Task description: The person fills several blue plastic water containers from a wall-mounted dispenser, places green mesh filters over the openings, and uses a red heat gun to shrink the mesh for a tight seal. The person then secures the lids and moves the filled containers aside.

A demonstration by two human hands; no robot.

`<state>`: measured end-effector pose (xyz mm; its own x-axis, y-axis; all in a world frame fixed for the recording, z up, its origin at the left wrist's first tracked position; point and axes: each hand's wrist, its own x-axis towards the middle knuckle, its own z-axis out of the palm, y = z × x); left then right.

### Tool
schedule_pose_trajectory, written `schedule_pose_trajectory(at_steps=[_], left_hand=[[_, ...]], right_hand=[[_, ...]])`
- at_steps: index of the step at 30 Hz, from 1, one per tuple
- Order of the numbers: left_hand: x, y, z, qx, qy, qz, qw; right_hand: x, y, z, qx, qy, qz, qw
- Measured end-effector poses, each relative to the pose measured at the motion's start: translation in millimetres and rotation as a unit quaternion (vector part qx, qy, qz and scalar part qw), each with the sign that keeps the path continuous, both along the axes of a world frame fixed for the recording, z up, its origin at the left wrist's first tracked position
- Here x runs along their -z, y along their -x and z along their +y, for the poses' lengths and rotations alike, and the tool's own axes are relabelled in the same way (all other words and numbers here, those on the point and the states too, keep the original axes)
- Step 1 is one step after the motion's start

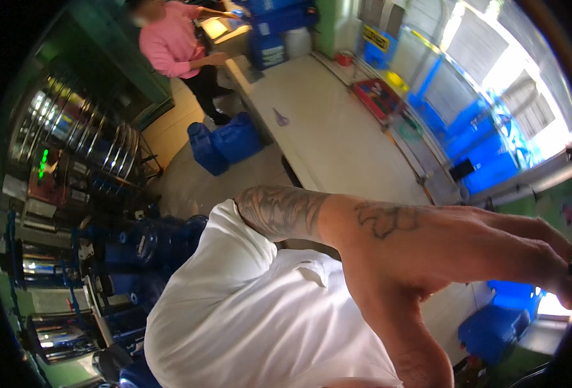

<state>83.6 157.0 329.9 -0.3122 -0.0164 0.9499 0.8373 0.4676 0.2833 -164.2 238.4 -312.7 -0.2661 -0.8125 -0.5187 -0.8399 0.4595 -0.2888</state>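
My left hand (441, 247) is raised close to the camera, its back towards me. The tattooed forearm comes out of a white sleeve. Its fingers are apart from the thumb and curve to the right edge of the picture, where the fingertips meet a dark rim; nothing shows held between fingers and thumb. The thumb's end is cut off below. My right hand is out of view. Beyond the arm lies a long pale worktable (324, 126), with a small purple tool (280, 118), perhaps scissors, on it.
A co-worker in a pink top (174, 41) stands at the table's far end. Blue plastic containers (240, 138) stand on the floor beside it. A red tray (378, 99) with small items lies along the window side. Metal racks (92, 131) and large blue water bottles (157, 242) are at left.
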Motion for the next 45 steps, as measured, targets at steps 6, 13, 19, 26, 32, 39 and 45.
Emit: schedule_pose_trajectory(at_steps=[6,13,19,26,32,39,45], left_hand=[[16,-113,-27,-0.147,-0.01,-0.086,0.985],[72,-159,-76,-0.177,-0.073,-0.384,0.903],[147,-197,-100,-0.106,-0.102,-0.55,0.822],[221,-276,-130,-0.2,-0.221,-0.583,0.756],[256,-327,-169,-0.247,-0.406,-0.542,0.693],[287,-350,-274,-0.221,-0.357,-0.548,0.723],[330,-450,-448,-0.292,-0.376,-0.482,0.736]], right_hand=[[16,-62,-49,-0.042,-0.046,0.044,0.997],[-19,-59,-56,-0.008,-0.111,0.03,0.993],[-34,-87,-48,0.049,-0.056,0.014,0.997],[-20,-116,-74,0.18,-0.051,0.155,0.97],[7,-147,-219,-0.038,0.09,0.054,0.994],[-49,-236,-395,0.028,-0.027,-0.05,0.998],[-24,-295,-379,-0.068,-0.059,0.066,0.994]])
